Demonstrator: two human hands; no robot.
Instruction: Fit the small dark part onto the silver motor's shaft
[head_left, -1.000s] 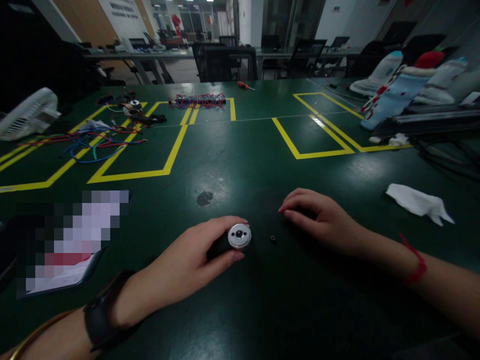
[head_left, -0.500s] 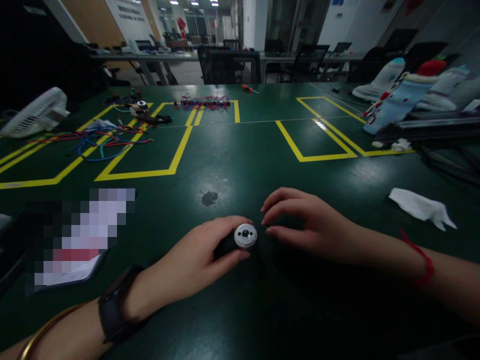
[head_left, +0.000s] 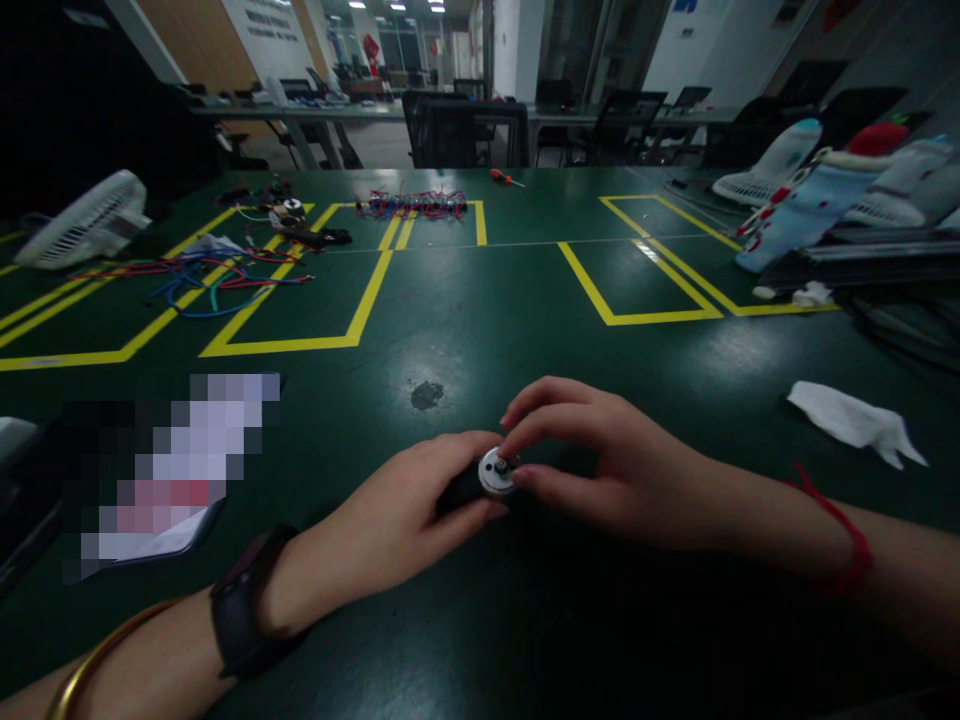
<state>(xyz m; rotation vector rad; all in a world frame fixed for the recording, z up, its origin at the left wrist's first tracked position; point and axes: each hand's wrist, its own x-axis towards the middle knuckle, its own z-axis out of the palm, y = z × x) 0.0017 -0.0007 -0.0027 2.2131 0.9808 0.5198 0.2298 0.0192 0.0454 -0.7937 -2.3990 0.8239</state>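
Note:
A small motor (head_left: 491,484), silver and round, stands with its end face up; a dark hole and a central boss show on that face. My left hand (head_left: 409,500) is closed around its side, thumb and fingers on opposite edges. Over the top of the motor my right hand (head_left: 592,450) is in a pinch, with index fingertip and thumb tip at the middle of the face. A tiny dark round piece (head_left: 501,466) shows between those fingertips, too small to name. The fingers cover the right part of the motor's face.
A phone-like slab (head_left: 180,480), blurred out, lies left. Loose wires (head_left: 217,285), a wire bundle (head_left: 420,205) and a screwdriver (head_left: 506,178) lie farther back. White fan (head_left: 90,220) at left; crumpled tissue (head_left: 855,420) and blue plush-like item (head_left: 795,215) at right. Yellow tape marks the green table (head_left: 465,340).
My right hand has moved left, from beside the motor onto its top face. The left hand keeps its hold. The whole view has shifted slightly.

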